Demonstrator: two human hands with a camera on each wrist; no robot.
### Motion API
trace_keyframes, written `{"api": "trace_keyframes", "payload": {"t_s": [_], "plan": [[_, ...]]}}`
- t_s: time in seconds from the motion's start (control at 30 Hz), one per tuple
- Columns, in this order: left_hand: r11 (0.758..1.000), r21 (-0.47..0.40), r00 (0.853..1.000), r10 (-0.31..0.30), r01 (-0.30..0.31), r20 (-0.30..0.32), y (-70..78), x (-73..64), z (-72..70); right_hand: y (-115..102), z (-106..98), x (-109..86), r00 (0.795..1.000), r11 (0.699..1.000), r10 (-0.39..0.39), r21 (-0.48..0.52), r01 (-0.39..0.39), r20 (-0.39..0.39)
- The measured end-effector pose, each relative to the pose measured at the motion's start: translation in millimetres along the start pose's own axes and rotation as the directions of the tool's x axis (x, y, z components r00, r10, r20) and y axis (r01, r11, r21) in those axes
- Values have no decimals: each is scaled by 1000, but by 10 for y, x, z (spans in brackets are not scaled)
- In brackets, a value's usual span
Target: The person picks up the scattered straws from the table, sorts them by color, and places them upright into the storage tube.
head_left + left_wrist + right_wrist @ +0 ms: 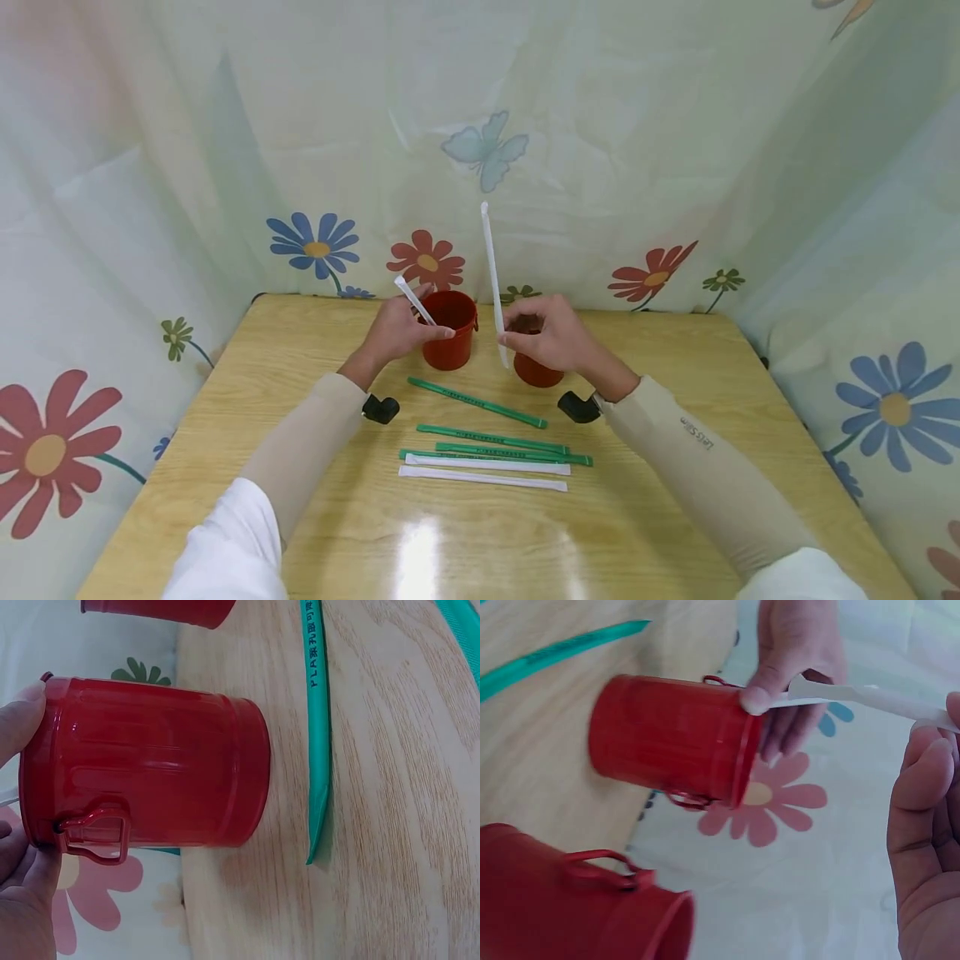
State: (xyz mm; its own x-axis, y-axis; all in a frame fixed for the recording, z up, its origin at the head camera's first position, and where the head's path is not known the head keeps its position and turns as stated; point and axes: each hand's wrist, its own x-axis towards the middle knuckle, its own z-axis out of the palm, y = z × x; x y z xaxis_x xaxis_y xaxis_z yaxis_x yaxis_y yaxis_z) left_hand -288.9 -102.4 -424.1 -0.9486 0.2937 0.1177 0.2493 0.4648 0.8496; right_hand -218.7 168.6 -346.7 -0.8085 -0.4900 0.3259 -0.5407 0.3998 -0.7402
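Note:
My left hand (pixel 399 327) grips the rim of a small red metal bucket (pixel 447 353), thumb on the near side. A white paper-wrapped straw (pixel 411 296) stands tilted in that bucket, leaning by the hand; its lower end is hidden. Between thumb and fingertips, my right hand (pixel 551 335) pinches another white wrapped straw (pixel 491 258), held nearly upright between the two buckets. Behind the right hand stands a second red bucket (pixel 537 373), partly covered by it. In the right wrist view, the pinched straw (pixel 892 703) passes in front of the left hand's bucket rim.
Several green wrapped straws (pixel 480 402) and two white ones (pixel 483 478) lie across the middle of the wooden table (pixel 315 467). A flower-printed curtain (pixel 360 133) hangs close along the back and both sides.

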Motion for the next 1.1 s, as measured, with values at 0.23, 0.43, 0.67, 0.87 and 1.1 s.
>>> {"api": "trace_keyframes", "payload": {"t_s": [0.23,0.43,0.67,0.87,1.1], "plan": [[1000,-18,1000,9,-9,1,4,32,2,-57,1,240,998,999,43,5,-43,-50],[1000,-10,1000,17,-17,-1,-1,20,-16,-57,51,411,997,1000,8,31,-6,-78],[1000,-20,1000,10,-9,12,5,18,19,-24,116,533,995,999,11,50,-6,-96],[999,-28,1000,18,-18,9,4,29,31,78,223,615,993,1000,-11,27,14,-117],[999,-48,1000,9,-8,15,19,47,31,169,376,675,998,1000,5,-10,-5,-57]]}}
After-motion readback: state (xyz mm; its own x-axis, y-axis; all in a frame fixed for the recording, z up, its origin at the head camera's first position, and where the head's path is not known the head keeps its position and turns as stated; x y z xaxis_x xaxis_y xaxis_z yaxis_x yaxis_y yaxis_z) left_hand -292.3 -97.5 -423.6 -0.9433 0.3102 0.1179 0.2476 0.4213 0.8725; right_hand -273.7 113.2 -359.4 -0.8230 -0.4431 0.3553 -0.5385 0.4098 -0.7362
